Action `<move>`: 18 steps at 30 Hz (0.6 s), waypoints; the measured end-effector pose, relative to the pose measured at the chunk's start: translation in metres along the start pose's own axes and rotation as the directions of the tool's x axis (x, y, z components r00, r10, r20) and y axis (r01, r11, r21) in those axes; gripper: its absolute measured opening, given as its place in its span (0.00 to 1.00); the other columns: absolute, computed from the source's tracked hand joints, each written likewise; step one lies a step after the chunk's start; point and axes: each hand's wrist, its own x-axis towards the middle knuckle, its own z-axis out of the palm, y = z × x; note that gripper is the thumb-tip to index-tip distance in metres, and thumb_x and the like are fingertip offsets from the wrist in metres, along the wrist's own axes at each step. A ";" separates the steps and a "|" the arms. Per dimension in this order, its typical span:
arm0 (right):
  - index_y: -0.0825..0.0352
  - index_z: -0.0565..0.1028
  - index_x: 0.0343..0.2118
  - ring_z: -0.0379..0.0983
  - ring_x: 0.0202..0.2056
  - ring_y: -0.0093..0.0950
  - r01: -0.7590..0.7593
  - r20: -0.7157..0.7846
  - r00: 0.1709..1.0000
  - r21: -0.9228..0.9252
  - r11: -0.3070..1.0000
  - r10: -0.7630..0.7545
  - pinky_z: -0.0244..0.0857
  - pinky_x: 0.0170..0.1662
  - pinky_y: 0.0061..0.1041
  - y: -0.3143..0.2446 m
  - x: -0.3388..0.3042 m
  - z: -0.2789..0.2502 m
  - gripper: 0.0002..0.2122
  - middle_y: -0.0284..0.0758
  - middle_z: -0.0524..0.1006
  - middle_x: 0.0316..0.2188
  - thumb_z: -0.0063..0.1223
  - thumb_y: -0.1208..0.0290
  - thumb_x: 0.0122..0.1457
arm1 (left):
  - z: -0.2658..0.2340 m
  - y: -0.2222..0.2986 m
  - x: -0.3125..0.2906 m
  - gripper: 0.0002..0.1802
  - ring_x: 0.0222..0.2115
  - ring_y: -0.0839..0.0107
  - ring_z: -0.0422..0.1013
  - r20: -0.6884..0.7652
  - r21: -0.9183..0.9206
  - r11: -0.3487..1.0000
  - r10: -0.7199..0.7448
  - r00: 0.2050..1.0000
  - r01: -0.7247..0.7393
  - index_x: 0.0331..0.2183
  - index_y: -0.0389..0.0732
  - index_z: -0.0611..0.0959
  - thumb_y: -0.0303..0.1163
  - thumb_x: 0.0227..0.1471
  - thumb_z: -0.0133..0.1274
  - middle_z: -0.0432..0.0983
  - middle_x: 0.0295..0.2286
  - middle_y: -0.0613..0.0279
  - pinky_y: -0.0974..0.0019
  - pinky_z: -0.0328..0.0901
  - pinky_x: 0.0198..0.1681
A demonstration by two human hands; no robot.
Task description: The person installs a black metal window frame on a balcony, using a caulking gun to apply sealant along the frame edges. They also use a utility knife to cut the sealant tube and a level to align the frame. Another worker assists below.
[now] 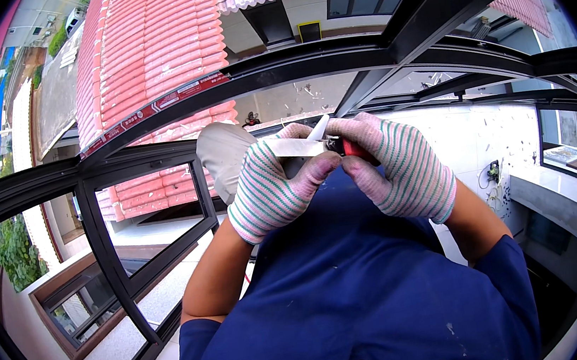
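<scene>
Both hands wear knitted gloves striped in white, green and pink, and they meet in front of my chest. My left hand (272, 189) is closed, fingers and thumb pinching a pale grey, flat-looking piece (297, 147). Closed as well, my right hand (397, 164) grips a small red-and-black tool (350, 147), whose black end touches or nearly touches the pale piece. Between the hands a white, tapering tip (319, 128) points up; I cannot tell which of the two it belongs to. My fingers hide much of both things.
A black metal window frame (276, 72) curves across in front of me, with a framed window panel (153, 209) at left. Beyond are red tiled roofs (152, 46). A grey ledge (560, 192) stands at right, near debris on a pale floor (465, 138). A beige-clothed knee (223, 155) is raised beside my left hand.
</scene>
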 end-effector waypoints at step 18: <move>0.59 0.75 0.52 0.76 0.31 0.37 0.065 0.026 0.998 -0.093 0.994 -0.063 0.69 0.33 0.32 -0.002 0.005 -0.001 0.18 0.37 0.76 0.30 0.58 0.66 0.58 | -0.002 0.003 -0.001 0.14 0.31 0.73 0.73 0.022 -0.036 0.998 0.048 0.999 -0.047 0.34 0.36 0.86 0.38 0.54 0.64 0.77 0.31 0.62 0.71 0.67 0.36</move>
